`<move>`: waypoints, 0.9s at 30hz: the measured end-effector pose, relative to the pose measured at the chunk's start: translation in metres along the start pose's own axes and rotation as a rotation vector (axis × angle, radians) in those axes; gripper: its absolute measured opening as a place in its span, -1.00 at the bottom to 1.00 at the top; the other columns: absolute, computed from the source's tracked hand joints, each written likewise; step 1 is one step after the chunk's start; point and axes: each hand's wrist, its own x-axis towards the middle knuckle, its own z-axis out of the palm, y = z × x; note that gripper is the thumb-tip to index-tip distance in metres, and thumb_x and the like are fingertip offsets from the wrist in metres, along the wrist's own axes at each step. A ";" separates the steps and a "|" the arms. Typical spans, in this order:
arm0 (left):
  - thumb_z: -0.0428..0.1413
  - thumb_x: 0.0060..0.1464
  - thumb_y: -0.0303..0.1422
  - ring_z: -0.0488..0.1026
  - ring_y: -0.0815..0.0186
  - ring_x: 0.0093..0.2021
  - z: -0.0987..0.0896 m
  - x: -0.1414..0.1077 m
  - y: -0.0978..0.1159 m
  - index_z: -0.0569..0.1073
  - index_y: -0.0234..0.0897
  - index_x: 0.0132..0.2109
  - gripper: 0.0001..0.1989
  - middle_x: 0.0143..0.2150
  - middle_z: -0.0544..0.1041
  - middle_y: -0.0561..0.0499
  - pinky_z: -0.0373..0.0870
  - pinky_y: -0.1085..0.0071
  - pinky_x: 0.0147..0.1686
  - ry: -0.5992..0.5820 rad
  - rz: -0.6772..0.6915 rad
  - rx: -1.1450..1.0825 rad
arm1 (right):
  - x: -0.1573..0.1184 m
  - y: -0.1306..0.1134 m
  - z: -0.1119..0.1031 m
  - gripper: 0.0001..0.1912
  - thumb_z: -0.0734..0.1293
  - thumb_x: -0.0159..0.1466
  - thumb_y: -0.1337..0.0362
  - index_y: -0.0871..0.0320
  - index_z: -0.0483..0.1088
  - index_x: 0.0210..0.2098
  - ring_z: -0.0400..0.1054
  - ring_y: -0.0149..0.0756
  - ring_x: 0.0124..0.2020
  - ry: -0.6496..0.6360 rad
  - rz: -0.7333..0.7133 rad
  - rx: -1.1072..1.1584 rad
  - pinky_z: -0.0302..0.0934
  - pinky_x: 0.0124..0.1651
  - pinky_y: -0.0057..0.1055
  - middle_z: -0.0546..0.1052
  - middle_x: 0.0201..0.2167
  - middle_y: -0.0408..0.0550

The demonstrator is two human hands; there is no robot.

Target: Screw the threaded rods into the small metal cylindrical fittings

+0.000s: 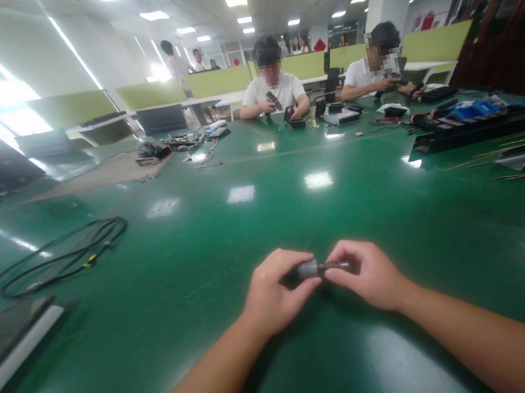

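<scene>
Inspected at the green table [228,230]: one person working with two bare hands, forearms extended from the near edge. The tool [323,268] is held between the hands, just above or against the tabletop; which of these, I cannot tell. It lies roughly level, crosswise to the person.

Left hand [275,292]: thumb and forefinger close about the thick grey end [308,270], one on each side. Right hand [369,276]: thumb and fingers are drawn in around the thin shaft [340,265], with little gap beyond its width. How firmly either hand presses cannot be determined. Whether the two parts are fixed together or separable is likewise unclear.

Step in hand, in my judgement: two-handed handling at the joint of grey end and shaft. Any further turning or pulling there would call for a steady left pinch, with the right fingers kept in line with the shaft.

Surroundings: a looped cable [72,255] lies to the left, well apart from the hands. Two co-workers, one opposite [272,93] and one farther right [365,73], handle items at the far side.
</scene>
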 end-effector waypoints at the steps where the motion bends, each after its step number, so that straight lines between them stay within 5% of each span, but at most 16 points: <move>1: 0.30 0.07 -0.34 0.52 0.30 -0.19 0.000 0.000 0.000 0.54 -0.20 -0.08 -0.76 -0.18 0.61 0.00 0.41 0.37 -0.12 0.001 -0.001 -0.001 | 0.000 0.000 0.000 -0.87 0.40 0.17 0.23 0.17 0.45 -0.40 0.33 -0.32 -0.46 0.002 0.003 0.002 0.18 -0.39 -0.43 0.49 -0.50 -0.11; 27: 0.30 0.06 -0.31 0.55 0.24 -0.16 -0.005 0.001 -0.005 0.55 -0.21 -0.06 -0.72 -0.15 0.62 -0.04 0.45 0.33 -0.10 0.047 -0.080 0.002 | 0.003 0.005 -0.002 -0.84 0.40 0.19 0.20 0.18 0.44 -0.37 0.30 -0.34 -0.49 0.061 0.040 0.016 0.16 -0.40 -0.41 0.47 -0.50 -0.13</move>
